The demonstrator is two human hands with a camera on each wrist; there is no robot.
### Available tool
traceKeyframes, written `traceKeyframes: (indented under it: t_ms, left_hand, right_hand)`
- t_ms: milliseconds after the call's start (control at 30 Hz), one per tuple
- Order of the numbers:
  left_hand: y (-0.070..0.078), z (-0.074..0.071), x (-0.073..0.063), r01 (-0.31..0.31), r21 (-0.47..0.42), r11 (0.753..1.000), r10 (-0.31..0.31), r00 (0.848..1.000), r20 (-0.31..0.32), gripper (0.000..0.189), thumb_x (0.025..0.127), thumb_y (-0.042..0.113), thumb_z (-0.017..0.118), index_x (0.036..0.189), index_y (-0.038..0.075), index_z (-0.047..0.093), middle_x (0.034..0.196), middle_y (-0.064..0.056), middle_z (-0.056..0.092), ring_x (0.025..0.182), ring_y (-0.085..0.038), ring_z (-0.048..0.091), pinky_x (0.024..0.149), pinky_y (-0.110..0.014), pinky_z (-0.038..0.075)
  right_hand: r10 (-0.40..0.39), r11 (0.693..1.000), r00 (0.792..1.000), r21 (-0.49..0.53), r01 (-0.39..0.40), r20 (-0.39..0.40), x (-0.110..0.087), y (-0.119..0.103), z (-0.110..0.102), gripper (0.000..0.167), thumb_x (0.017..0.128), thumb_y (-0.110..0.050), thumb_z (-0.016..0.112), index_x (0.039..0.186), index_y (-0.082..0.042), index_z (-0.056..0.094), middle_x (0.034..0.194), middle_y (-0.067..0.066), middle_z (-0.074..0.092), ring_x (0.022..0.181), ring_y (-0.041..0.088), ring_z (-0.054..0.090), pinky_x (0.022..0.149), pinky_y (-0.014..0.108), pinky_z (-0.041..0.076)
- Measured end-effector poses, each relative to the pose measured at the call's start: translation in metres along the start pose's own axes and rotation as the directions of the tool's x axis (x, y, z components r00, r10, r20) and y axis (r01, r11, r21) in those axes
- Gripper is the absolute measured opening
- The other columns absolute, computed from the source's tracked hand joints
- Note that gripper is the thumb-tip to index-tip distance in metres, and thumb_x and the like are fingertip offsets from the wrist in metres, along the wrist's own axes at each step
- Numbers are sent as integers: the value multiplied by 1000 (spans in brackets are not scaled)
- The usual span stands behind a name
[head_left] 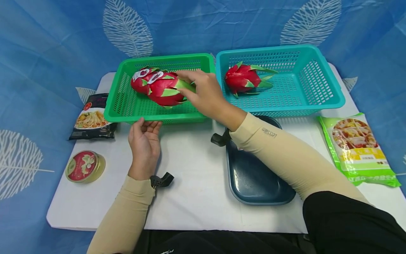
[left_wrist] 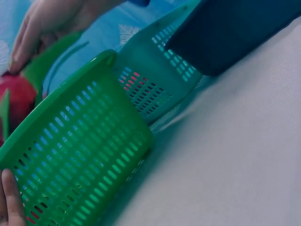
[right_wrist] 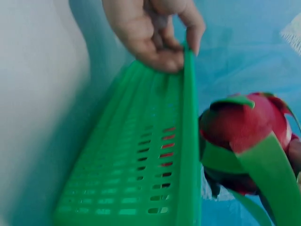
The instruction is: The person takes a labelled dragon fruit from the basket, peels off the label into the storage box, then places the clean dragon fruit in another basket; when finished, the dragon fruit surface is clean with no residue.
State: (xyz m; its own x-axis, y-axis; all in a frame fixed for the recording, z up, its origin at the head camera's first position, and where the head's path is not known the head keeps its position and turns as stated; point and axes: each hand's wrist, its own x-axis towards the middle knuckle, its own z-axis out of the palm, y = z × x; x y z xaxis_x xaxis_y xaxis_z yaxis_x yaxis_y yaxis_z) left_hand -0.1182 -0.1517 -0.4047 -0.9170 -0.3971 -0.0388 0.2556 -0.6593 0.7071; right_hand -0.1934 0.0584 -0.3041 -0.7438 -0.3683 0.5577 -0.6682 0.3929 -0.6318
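1. Dragon fruit (head_left: 163, 92) is front and centre on my feed, up over a white table (head_left: 190, 204), with blue leaf-print cloth (head_left: 190, 28) behind and along the sides.
2. At the back right I've got a teal basket (head_left: 287, 88), another dragon fruit (head_left: 242, 77) lying in its left half.
3. Just beside it on the left is the green basket (head_left: 184, 117); a third dragon fruit (head_left: 137, 86) is in there, partly hidden by the first.
4. In front of the teal one is a dark blue tray (head_left: 253, 176), partly under the right sleeve (head_left: 285, 155), so I can't see all of it.
5. Edges: left hand (head_left: 145, 146) pinches the green basket's near rim. Right hand (head_left: 203, 91) is clamped on the first fruit's leafy end, holding it over that same basket.
6. Room: I see white tabletop between the left sleeve (head_left: 127, 208) and the tray.
7. Small stuff: green food bag (head_left: 358, 151) at the right edge; black noodle packet (head_left: 92, 118) by the green basket's left end; round tin (head_left: 85, 165) nearer the front.
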Motion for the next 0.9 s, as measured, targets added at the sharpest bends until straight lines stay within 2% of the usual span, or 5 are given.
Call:
traceKeyframes:
  t_ms: [233,367,467,667,900]
  left_hand:
    - [0,-1,-1,-1,6,1000,1,1000,-2,18,111,12,52,119,-4,51,108,-18,57,95,-25,65,97,-37,56]
    - [3,-1,-1,18,5,1000,-17,1000,-20,17,110,12,53,115,-4,50,102,-15,57,81,-18,64,81,-29,59]
    - [4,-2,0,24,-11,1000,-24,1000,-5,16,110,10,52,115,-5,50,100,-16,57,80,-21,64,81,-31,60]
    - [6,-4,2,1,-9,1000,-1,999,38,23,110,7,51,126,-9,45,109,-23,58,96,-33,66,102,-46,53]
    - [5,-3,2,3,-11,1000,-2,999,32,18,110,7,52,119,-7,46,106,-23,56,93,-33,65,99,-46,55]
  right_hand:
    - [-150,981,989,126,146,19,-28,-16,-15,43,89,-4,86,128,6,72,119,11,75,91,14,65,72,28,53]
    - [-221,964,973,167,207,68,-48,-16,-21,42,87,-2,88,125,7,73,112,10,77,79,14,58,61,28,46]
    - [-226,961,965,194,198,132,-63,-14,-26,42,86,-1,88,125,6,74,111,9,77,79,13,58,59,28,45]
    - [-212,963,940,220,154,266,-80,-2,-26,42,86,-2,88,125,5,74,112,7,76,85,13,62,61,32,46]
    - [-165,976,915,195,98,368,-83,15,-14,40,87,-2,87,124,4,75,118,9,75,105,18,70,82,34,57]
